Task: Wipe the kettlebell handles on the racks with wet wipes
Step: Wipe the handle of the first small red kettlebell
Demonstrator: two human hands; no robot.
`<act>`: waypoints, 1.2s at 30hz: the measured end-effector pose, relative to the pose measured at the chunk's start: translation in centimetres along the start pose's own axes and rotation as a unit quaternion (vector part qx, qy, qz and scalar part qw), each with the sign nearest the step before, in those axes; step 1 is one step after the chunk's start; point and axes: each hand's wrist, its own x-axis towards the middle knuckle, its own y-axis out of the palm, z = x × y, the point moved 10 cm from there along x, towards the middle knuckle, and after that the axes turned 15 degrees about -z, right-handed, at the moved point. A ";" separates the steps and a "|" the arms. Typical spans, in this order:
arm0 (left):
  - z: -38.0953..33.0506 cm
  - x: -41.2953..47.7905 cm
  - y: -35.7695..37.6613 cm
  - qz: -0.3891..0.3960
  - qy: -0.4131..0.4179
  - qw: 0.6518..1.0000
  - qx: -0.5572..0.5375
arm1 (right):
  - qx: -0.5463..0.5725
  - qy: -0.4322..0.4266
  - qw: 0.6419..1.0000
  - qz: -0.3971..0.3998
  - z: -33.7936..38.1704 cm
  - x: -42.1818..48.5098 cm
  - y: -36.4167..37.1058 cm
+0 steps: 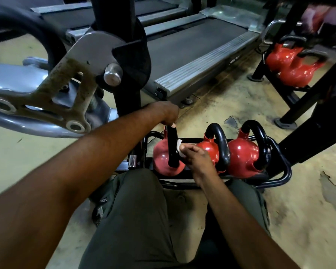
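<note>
Three red kettlebells with black handles sit on a low black rack [285, 171] in front of my knees. My left hand [168, 113] grips the top of the leftmost kettlebell's handle [172, 148]. My right hand [196, 158] pinches a white wet wipe [179, 145] against the right side of that same handle. The middle kettlebell [211, 150] lies partly behind my right hand. The right kettlebell [242, 156] stands untouched.
Two more red kettlebells [291, 65] rest on a black rack at the upper right. A treadmill [192, 53] runs behind the low rack. A grey machine arm with a weight plate [66, 80] fills the left. Worn concrete floor lies all around.
</note>
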 end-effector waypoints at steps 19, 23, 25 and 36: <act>-1.0 -2.0 -0.6 -0.014 0.021 0.998 -0.050 | -0.196 -0.407 0.889 -0.069 2.8 -4.1 -0.7; -1.2 -3.3 -0.4 -0.036 0.033 0.997 -0.056 | -0.019 -0.065 0.997 0.022 -1.6 0.3 1.5; -1.1 -3.4 -0.3 -0.048 0.029 0.997 -0.060 | -0.012 -0.031 0.998 0.052 -1.3 0.5 2.4; -0.8 -2.9 -0.8 -0.071 -0.003 0.993 -0.095 | -0.403 -0.524 0.734 -0.156 2.9 -6.3 2.4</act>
